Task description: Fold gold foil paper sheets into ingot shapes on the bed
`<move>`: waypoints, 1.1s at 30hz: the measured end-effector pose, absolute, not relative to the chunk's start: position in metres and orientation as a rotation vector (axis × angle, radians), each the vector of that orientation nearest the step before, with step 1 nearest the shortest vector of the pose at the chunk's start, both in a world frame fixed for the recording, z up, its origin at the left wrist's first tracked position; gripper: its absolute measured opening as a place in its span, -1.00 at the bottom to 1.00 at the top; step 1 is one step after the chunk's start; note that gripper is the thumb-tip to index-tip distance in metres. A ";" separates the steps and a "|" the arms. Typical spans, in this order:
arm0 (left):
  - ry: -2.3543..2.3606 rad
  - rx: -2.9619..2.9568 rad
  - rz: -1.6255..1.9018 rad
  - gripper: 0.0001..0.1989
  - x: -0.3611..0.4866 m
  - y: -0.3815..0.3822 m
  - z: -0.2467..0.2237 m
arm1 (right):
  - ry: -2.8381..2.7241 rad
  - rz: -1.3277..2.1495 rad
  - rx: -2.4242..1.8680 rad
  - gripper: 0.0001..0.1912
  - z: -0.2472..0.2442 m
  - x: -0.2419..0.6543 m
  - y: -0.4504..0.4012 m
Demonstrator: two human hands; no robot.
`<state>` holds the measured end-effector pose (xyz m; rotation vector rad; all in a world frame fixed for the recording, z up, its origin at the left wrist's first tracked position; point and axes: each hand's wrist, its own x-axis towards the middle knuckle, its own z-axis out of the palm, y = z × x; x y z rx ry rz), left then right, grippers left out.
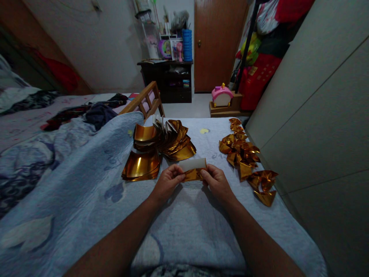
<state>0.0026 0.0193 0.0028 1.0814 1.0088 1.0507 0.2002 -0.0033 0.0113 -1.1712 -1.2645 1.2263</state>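
Observation:
Between my two hands is a sheet of gold foil paper (193, 175), partly folded, with its white back showing along the far side. My left hand (168, 181) pinches its left end between thumb and fingers. The right end is held the same way by my right hand (216, 181), thumb on top of the gold strip. Beyond my left hand lie fanned stacks of flat gold sheets (144, 165), some with white backs visible. Folded gold pieces (243, 156) form a loose row to the right, past my right hand.
Everything rests on a blue patterned bedcover (187, 223). A wooden rail (147, 100) stands at its far left corner. A pale cabinet wall (323, 115) borders the right side. Farther back are a dark shelf (167, 79), a pink toy (221, 96) and a brown door (217, 46).

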 end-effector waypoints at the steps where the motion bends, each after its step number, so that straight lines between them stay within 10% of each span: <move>1: 1.006 1.079 1.053 -0.76 0.003 0.019 0.003 | -1.263 1.230 -1.172 -0.73 0.012 0.200 -0.003; 33: 1.034 1.130 0.999 -0.76 0.004 0.016 0.009 | -1.249 1.275 -1.186 -0.73 0.014 0.202 -0.002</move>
